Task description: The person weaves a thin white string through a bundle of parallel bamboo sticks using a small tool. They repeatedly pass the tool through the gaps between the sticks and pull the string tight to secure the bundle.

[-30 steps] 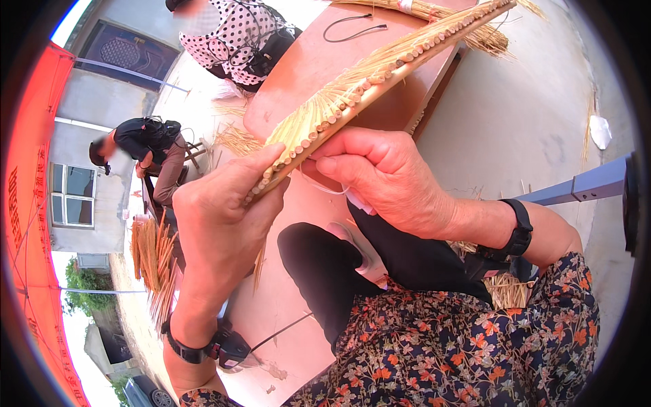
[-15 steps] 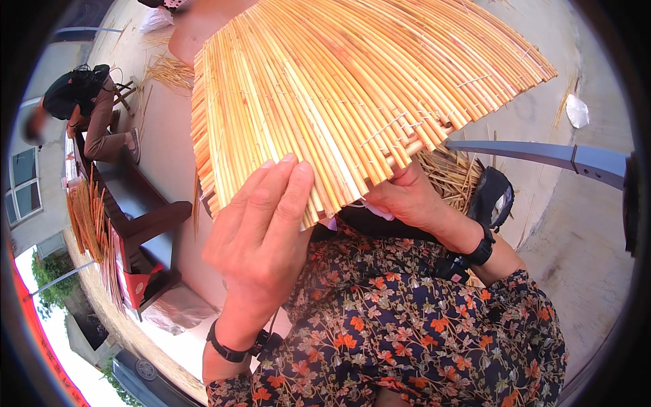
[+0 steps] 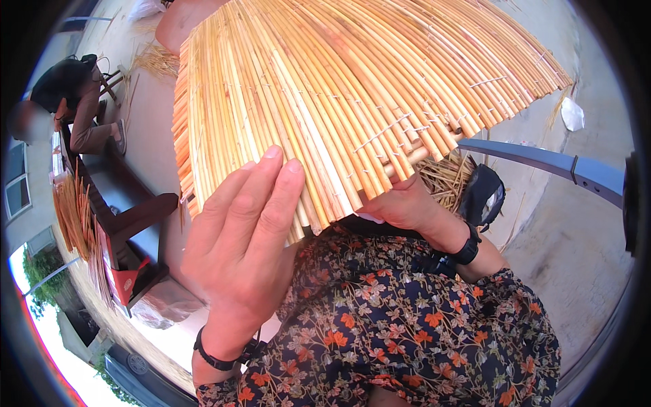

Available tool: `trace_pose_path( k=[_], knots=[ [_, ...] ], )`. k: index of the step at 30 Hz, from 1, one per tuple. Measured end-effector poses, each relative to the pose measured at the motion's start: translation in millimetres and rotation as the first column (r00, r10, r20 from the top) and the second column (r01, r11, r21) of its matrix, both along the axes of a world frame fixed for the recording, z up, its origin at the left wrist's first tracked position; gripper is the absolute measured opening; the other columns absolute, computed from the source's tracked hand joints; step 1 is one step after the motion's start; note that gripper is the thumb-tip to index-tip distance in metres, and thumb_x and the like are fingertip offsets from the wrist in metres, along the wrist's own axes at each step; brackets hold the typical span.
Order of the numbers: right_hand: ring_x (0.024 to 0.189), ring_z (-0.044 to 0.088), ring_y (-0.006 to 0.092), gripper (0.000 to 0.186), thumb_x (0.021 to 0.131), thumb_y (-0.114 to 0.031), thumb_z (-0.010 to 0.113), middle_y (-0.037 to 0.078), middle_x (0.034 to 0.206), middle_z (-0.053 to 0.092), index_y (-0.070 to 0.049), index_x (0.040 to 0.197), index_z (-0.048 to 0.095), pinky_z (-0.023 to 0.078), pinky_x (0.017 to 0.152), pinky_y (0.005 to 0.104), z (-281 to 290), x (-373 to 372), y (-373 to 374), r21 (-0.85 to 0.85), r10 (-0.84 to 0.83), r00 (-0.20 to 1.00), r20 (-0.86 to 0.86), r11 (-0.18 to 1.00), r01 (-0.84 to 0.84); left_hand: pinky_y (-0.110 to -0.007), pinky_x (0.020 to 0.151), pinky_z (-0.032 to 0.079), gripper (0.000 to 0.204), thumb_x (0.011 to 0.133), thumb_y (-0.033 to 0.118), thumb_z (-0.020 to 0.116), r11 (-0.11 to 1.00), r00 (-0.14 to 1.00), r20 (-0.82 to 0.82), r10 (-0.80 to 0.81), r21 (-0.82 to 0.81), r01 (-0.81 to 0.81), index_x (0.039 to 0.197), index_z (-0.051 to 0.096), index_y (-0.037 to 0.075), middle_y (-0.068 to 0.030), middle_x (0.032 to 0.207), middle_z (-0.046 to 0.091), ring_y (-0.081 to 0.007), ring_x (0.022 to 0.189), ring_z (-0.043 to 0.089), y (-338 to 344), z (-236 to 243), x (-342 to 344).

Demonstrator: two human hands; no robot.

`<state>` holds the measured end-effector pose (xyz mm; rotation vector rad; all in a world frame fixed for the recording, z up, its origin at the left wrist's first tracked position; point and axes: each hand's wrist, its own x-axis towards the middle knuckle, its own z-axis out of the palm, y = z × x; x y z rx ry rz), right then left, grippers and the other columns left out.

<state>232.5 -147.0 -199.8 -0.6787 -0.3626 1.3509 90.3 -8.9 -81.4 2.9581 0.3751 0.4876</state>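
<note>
A large mat of straw-coloured reeds [image 3: 325, 102] bound with thin thread spreads across the upper middle. Its near edge is stepped, with reed ends of uneven length. My left hand [image 3: 244, 224] lies over the near left corner, fingers straight and together on top; its thumb is hidden below, and the mat edge is between. At the near edge, right of centre, my right hand [image 3: 410, 203] grips the mat from underneath, its fingertips mostly covered by the reeds. A small pale bit shows by its fingers, too little to name. A cross reed [image 3: 417, 156] shows under the stepped ends.
A blue-grey metal bar [image 3: 542, 157] crosses at the right. Below it are a loose reed pile [image 3: 444, 178] and a black bag [image 3: 485, 197]. At left, a person [image 3: 78, 102] bends by a dark wooden bench [image 3: 135, 217] beside reed bundles [image 3: 71, 214]. White scrap [image 3: 572, 115] lies on the floor.
The mat's near edge and my left hand sit slightly lower and further left in view. Both hands keep their places on the mat. The person at left has bent further.
</note>
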Motion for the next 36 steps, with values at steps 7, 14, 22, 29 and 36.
trace_pose_path(
  k=[7, 14, 22, 29, 36],
  knots=[
    [0.096, 0.067, 0.0092, 0.028, 0.090, -0.002, 0.074, 0.002, 0.108, 0.072, -0.005, 0.118, 0.071, 0.055, 0.081, 0.0256, 24, -2, -1, -0.181, 0.108, 0.990, 0.092, 0.979, -0.090, -0.035, 0.080, 0.059, 0.039, 0.074, 0.000, 0.069, 0.995, 1.000, 0.023, -0.012, 0.095, 0.010, 0.111, 0.075, 0.005, -0.0134, 0.110, 0.075, -0.0290, 0.091, 0.072, 1, 11, -9],
    [0.095, 0.063, 0.0068, 0.020, 0.096, -0.003, 0.068, 0.002, 0.108, 0.071, -0.001, 0.116, 0.071, 0.050, 0.082, 0.0222, 93, -5, 35, 0.222, 0.126, 0.989, -0.078, 0.969, -0.106, -0.038, 0.090, 0.057, 0.050, 0.074, -0.007, 0.071, 0.999, 0.989, 0.144, 0.035, 0.008, -0.036, 0.123, 0.068, -0.001, -0.0202, 0.115, 0.072, -0.0330, 0.103, 0.071, 13, 56, -32],
    [0.098, 0.068, 0.0120, 0.017, 0.093, 0.005, 0.062, 0.010, 0.102, 0.075, 0.008, 0.108, 0.070, 0.052, 0.088, 0.0255, 166, -20, 52, 0.265, 0.181, 0.921, 0.345, 0.923, -0.280, -0.037, 0.099, 0.051, 0.045, 0.083, -0.014, 0.070, 0.848, 0.757, 0.451, 0.473, -0.467, -0.252, 0.127, 0.064, -0.007, -0.0247, 0.127, 0.066, -0.0303, 0.115, 0.067, -33, 64, -68],
    [0.083, 0.069, 0.0118, 0.014, 0.091, 0.004, 0.068, 0.011, 0.093, 0.075, 0.005, 0.105, 0.072, 0.053, 0.072, 0.0252, 159, -50, 45, 0.328, 0.042, 0.701, 0.711, 0.863, -0.384, -0.028, 0.090, 0.050, 0.033, 0.087, -0.005, 0.074, 0.735, 0.628, 0.397, 0.670, -0.471, -0.487, 0.118, 0.063, -0.009, -0.0089, 0.110, 0.070, -0.0133, 0.099, 0.065, -75, 42, -108],
    [0.061, 0.066, 0.0223, 0.022, 0.080, 0.004, 0.076, 0.011, 0.076, 0.070, 0.001, 0.102, 0.074, 0.050, 0.055, 0.0276, 157, -55, 54, 0.560, -0.500, 0.252, 0.828, 0.743, -0.367, -0.031, 0.087, 0.053, 0.043, 0.081, -0.006, 0.075, 0.775, 0.557, 0.539, 0.632, -0.461, -0.433, 0.122, 0.064, -0.008, -0.0153, 0.112, 0.071, -0.0213, 0.098, 0.069, -75, 23, -112]
  ],
)
